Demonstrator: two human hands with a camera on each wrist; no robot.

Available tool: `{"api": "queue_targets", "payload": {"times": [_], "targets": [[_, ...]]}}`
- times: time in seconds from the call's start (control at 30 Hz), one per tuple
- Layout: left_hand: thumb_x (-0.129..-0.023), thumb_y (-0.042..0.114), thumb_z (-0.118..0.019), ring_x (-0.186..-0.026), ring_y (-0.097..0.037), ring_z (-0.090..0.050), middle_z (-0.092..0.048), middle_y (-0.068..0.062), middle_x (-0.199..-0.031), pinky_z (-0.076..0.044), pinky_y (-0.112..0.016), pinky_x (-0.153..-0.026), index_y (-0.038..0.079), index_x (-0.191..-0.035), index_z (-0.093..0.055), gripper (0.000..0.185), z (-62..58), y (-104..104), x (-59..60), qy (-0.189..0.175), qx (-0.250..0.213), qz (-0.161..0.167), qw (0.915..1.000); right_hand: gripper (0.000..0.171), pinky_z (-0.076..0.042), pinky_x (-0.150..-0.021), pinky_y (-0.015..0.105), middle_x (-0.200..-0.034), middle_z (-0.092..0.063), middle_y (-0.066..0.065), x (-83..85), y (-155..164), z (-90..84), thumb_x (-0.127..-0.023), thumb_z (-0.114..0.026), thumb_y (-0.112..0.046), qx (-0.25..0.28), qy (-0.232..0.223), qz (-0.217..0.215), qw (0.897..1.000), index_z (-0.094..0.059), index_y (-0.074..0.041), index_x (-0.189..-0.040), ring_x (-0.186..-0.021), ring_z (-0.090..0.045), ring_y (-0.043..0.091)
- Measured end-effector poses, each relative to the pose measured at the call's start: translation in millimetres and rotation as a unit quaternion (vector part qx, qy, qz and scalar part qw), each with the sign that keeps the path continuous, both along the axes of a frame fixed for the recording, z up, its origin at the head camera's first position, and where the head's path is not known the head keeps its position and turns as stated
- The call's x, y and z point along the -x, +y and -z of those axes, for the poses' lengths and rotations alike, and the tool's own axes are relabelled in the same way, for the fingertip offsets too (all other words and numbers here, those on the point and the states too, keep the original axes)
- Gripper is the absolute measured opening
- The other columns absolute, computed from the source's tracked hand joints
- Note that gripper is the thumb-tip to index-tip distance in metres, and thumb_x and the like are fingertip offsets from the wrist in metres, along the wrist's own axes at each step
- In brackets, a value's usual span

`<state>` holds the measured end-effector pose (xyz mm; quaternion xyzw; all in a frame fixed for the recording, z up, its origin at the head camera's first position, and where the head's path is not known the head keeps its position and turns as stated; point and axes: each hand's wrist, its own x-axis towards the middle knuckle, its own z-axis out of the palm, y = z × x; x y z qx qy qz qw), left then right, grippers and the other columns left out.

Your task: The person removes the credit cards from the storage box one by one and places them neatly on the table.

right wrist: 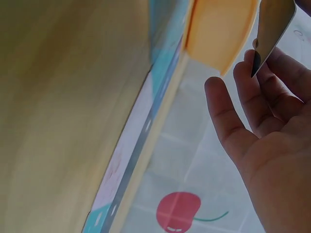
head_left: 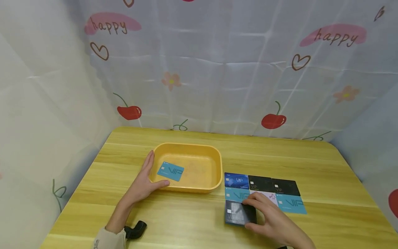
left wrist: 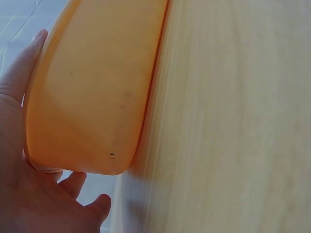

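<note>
Thumb and fingertips of my right hand (head_left: pixel 273 221) pinch a black VIP card (head_left: pixel 236 211) by its right side, over the near left end of a block of laid-out cards. A blue edge shows beneath its near side. In the right wrist view the card (right wrist: pixel 274 34) is tilted between the fingers. My left hand (head_left: pixel 144 181) holds the left end of a yellow tray (head_left: pixel 196 189), thumb over the near rim and fingers along the outer left wall. Inside the tray a teal VIP card (head_left: pixel 171 171) lies flat near the left end.
The block's back row has a blue card (head_left: pixel 237 181) and two black cards (head_left: pixel 286 187). In front lie two teal cards (head_left: pixel 292 204) with a white patterned card (head_left: pixel 271 197) between them. A printed curtain (head_left: pixel 214 79) hangs behind the wooden table (head_left: pixel 186 221).
</note>
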<state>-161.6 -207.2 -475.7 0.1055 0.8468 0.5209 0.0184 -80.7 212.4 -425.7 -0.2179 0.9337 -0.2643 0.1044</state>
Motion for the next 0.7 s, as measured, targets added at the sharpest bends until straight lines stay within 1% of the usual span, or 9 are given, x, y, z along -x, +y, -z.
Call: {"api": "queue_targets", "payload": {"times": [0.07, 0.17, 0.3, 0.37, 0.47, 0.6, 0.7], "targets": [[-0.080, 0.029, -0.084, -0.149, -0.028, 0.003, 0.007, -0.005, -0.165, -0.008, -0.061, -0.114, 0.012, -0.159, 0.002, 0.118, -0.3, -0.1, -0.1, 0.000, 0.001, -0.001, 1.0000, 0.052, -0.051, -0.088, 0.039, -0.114, -0.049, -0.015, -0.5, 4.2, 1.0, -0.081, -0.073, -0.060, -0.004, -0.010, 0.002, 1.000, -0.066, -0.025, -0.119, -0.104, -0.048, 0.011], [-0.080, 0.029, -0.084, -0.149, -0.027, 0.004, 0.007, -0.005, -0.165, -0.008, -0.061, -0.114, 0.013, -0.159, 0.002, 0.118, -0.7, -0.1, -0.1, 0.001, 0.001, -0.001, 1.0000, 0.052, -0.051, -0.088, 0.041, -0.114, -0.049, -0.012, -0.7, 10.9, 2.5, -0.079, -0.076, -0.056, -0.008, -0.048, 0.013, 0.999, -0.067, -0.023, -0.119, -0.105, -0.047, 0.015], [-0.080, 0.029, -0.084, -0.149, -0.027, 0.004, 0.006, -0.007, -0.165, -0.008, -0.061, -0.114, 0.013, -0.159, 0.002, 0.117, -0.7, 0.7, 0.1, 0.003, 0.001, 0.000, 1.0000, 0.054, -0.051, -0.086, 0.046, -0.114, -0.050, -0.006, -1.1, 21.5, 6.4, -0.077, -0.081, -0.051, -0.015, -0.101, 0.037, 0.994, -0.068, -0.019, -0.118, -0.104, -0.047, 0.021], [-0.081, 0.029, -0.083, -0.149, -0.027, 0.004, 0.006, -0.007, -0.165, -0.008, -0.061, -0.114, 0.013, -0.159, 0.002, 0.117, -0.8, 1.1, 0.2, 0.004, 0.002, 0.001, 1.0000, 0.055, -0.050, -0.085, 0.047, -0.113, -0.051, -0.005, -2.1, 27.4, 9.1, -0.076, -0.081, -0.050, -0.019, -0.115, 0.044, 0.992, -0.068, -0.017, -0.118, -0.104, -0.047, 0.022], [-0.081, 0.029, -0.083, -0.149, -0.028, 0.004, 0.007, -0.007, -0.165, -0.008, -0.061, -0.114, 0.013, -0.159, 0.002, 0.117, -1.0, 1.5, 0.0, 0.005, 0.004, 0.002, 1.0000, 0.055, -0.050, -0.086, 0.050, -0.115, -0.051, -0.002, -4.6, 36.8, 13.0, -0.078, -0.081, -0.047, -0.016, -0.123, 0.042, 0.991, -0.067, -0.013, -0.120, -0.104, -0.048, 0.024], [-0.080, 0.030, -0.084, -0.149, -0.027, 0.003, 0.006, -0.006, -0.165, -0.008, -0.061, -0.114, 0.012, -0.159, 0.002, 0.118, -0.6, 1.4, 0.1, 0.004, 0.004, -0.001, 1.0000, 0.056, -0.048, -0.091, 0.056, -0.119, -0.051, 0.001, -7.2, 46.7, 16.6, -0.079, -0.081, -0.046, -0.007, -0.139, 0.051, 0.989, -0.066, -0.013, -0.122, -0.110, -0.047, 0.029], [-0.080, 0.029, -0.084, -0.149, -0.027, 0.003, 0.006, -0.007, -0.165, -0.008, -0.060, -0.114, 0.012, -0.159, 0.002, 0.118, 0.1, 1.3, 0.4, 0.004, 0.003, -0.004, 1.0000, 0.057, -0.045, -0.095, 0.060, -0.125, -0.050, 0.003, -8.0, 52.5, 18.1, -0.079, -0.081, -0.045, -0.001, -0.158, 0.071, 0.985, -0.065, -0.014, -0.124, -0.117, -0.044, 0.032]]}}
